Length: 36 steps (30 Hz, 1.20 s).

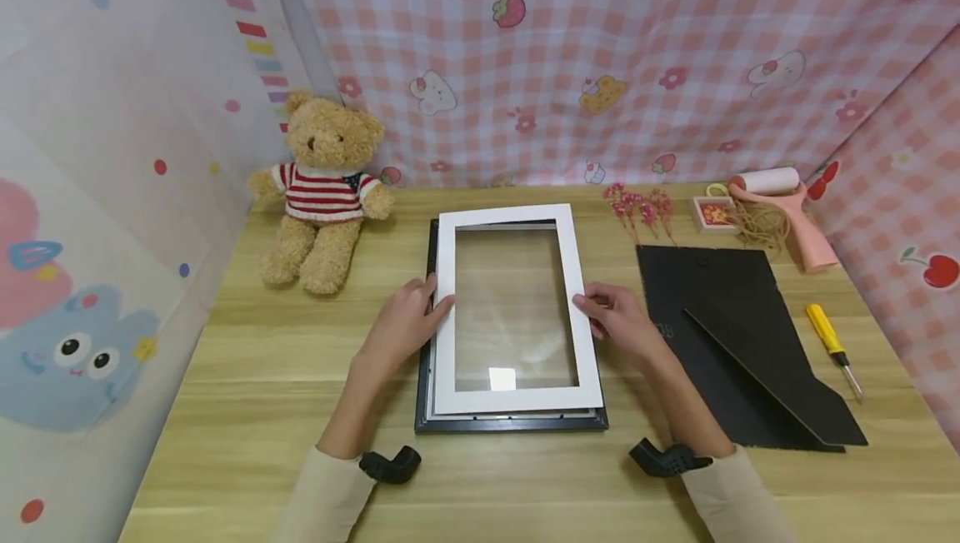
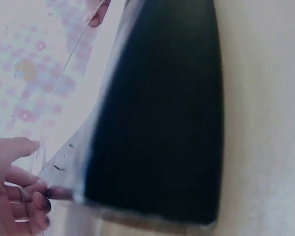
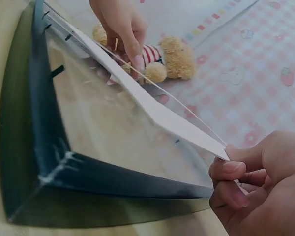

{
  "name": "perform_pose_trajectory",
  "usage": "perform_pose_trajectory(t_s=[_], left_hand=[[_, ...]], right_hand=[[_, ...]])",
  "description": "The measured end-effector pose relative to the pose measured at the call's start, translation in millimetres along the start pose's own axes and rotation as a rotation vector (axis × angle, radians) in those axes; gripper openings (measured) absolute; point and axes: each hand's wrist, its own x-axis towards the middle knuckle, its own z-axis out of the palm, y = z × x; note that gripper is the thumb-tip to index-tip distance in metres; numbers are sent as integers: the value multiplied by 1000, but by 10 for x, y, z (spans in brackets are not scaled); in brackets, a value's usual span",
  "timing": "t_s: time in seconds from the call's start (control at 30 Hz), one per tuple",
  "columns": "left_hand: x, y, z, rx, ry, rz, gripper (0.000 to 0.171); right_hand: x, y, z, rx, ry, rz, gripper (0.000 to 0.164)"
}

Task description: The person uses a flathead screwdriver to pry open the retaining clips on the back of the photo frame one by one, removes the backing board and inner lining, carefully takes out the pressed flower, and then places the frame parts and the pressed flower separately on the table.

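A white picture mat (image 1: 444, 343) with a rectangular opening lies over a black picture frame (image 1: 517, 424), slightly askew to it. My left hand (image 1: 405, 316) pinches the mat's left side, thumb on top. On the opposite side, my right hand (image 1: 617, 318) pinches the right edge between thumb and fingers. Through the opening shows a clear pane (image 1: 513, 310) with a bright reflection. In the right wrist view, the mat (image 3: 177, 125) is tilted above the frame (image 3: 113, 172), whose inner edge carries small dark tabs. The left wrist view shows the frame's dark outer side (image 2: 157, 118) up close.
Right of the frame lie a black backing board (image 1: 705, 276) and its folded-out stand (image 1: 780, 376). Farther right is a yellow-handled screwdriver (image 1: 828, 335). Behind are pink dried flowers (image 1: 641, 208), a small box (image 1: 716, 214), twine (image 1: 765, 222) and a lint roller (image 1: 787, 201). A teddy bear (image 1: 326, 193) sits back left.
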Motion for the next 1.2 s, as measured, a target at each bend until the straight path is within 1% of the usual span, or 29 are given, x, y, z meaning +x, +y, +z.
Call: perform_pose_trajectory(t_s=[0.03,0.07,0.1,0.13,0.2,0.23,0.3,0.33,0.43,0.47,0.5,0.53,0.57,0.63,0.7,0.73,0.77,0.83,0.87,0.9,0.93,1.0,1.1,1.13,1.2], left_hand=[[11,-48,72,-8,26,28,60],[14,0,75,-23,40,34,52],[13,92,22,-51,30,24,45],[9,172,-8,-71,37,27,43],[0,434,-156,-124,24,7,37],[39,441,-98,-137,36,17,35],[110,529,-61,-156,24,23,31],[126,600,-64,-145,32,48,31],[257,734,51,-152,15,85,28],[269,884,-2,-153,-2,90,26],[297,940,29,-166,-10,108,28],[323,1080,3,-161,-41,99,25],[393,1065,135,-169,-49,108,27],[491,1138,272,-167,-94,110,29],[588,1179,450,-144,-116,126,31],[614,1299,443,-131,-147,112,29],[648,1341,503,-118,-163,117,29],[691,1471,566,-78,-186,127,28],[714,1508,632,-51,-178,146,28],[723,1576,641,-43,-189,153,27],[728,1664,618,-36,-217,146,27],[731,1792,614,-10,-237,153,27],[716,2003,522,7,-304,115,28],[727,2015,577,30,-292,123,30],[746,2076,611,57,-305,110,31]], right_hand=[[-17,-9,-35,8,7,2,20],[-41,-18,-74,10,16,4,20],[-67,-25,-120,5,26,5,21],[-100,-35,-170,-3,36,2,22],[-180,-58,-294,-45,51,-13,24],[-221,-68,-364,-70,61,-25,24],[-304,-81,-510,-137,77,-71,25],[-349,-84,-582,-176,88,-96,26],[-475,-72,-774,-306,143,-152,27],[-516,-59,-829,-350,165,-165,27],[-557,-49,-881,-390,190,-169,28],[-592,-32,-930,-427,214,-172,29],[-626,-14,-976,-462,238,-175,30],[-678,31,-1066,-518,285,-180,32],[-720,81,-1153,-564,325,-187,34],[-737,110,-1196,-583,339,-189,34],[-754,135,-1239,-594,350,-189,35],[-785,187,-1328,-610,367,-187,35],[-802,212,-1373,-619,371,-185,35],[-817,238,-1418,-622,375,-180,35],[-830,263,-1462,-621,379,-178,35],[-855,317,-1547,-622,381,-168,35],[-873,399,-1652,-628,380,-151,36],[-874,426,-1680,-638,380,-150,36],[-871,481,-1728,-669,382,-145,35]])
